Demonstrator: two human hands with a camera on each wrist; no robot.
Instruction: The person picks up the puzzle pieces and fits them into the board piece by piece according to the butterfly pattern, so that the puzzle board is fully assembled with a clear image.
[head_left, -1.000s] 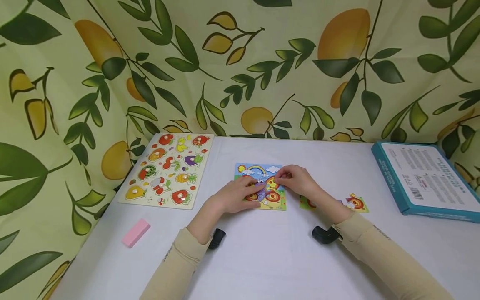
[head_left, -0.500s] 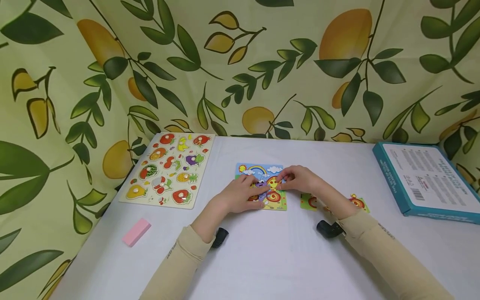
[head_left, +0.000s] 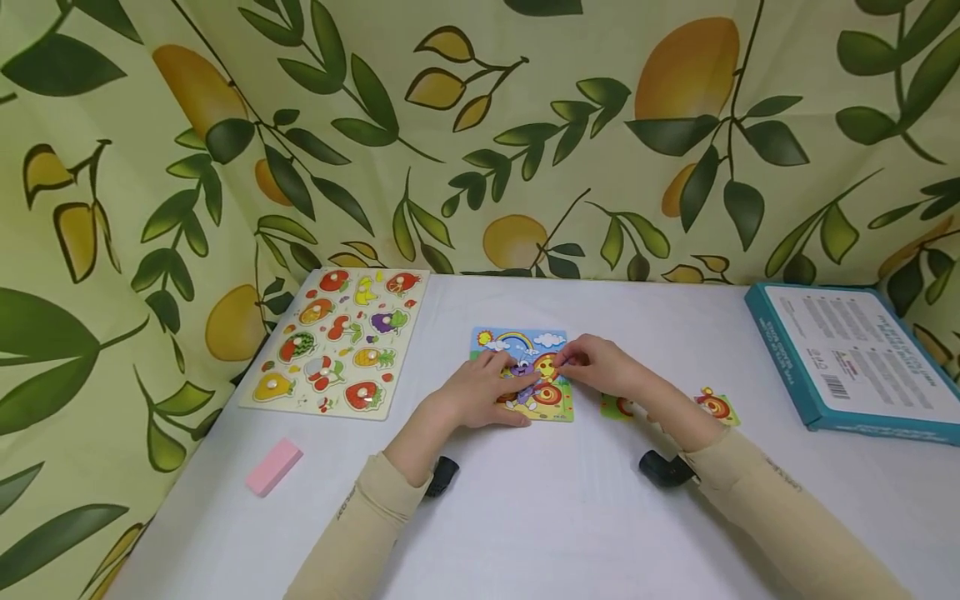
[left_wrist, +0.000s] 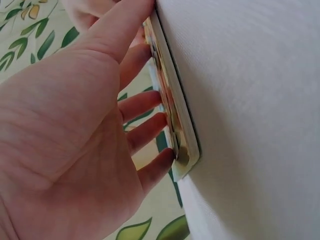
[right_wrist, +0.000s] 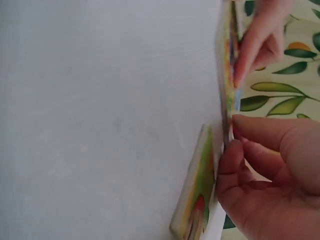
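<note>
A colourful picture puzzle, with a sun, a rainbow and a purple butterfly, lies flat in the middle of the table. My left hand rests on its left part, the fingers extended across the picture; fingertips touch its surface in the left wrist view. At the puzzle's right edge, my right hand pinches a small puzzle piece between thumb and fingertips, mostly hidden by them. Under and beside the right forearm lie loose puzzle pieces, one green and one with an orange swirl.
A fruit peg puzzle board lies at the back left. In front of it is a pink block. A blue-edged box sits at the far right. Patterned cloth hangs behind the table.
My left hand has shifted slightly right over the picture. The right hand has moved a little to the right and its fingertips have turned at the puzzle's edge.
</note>
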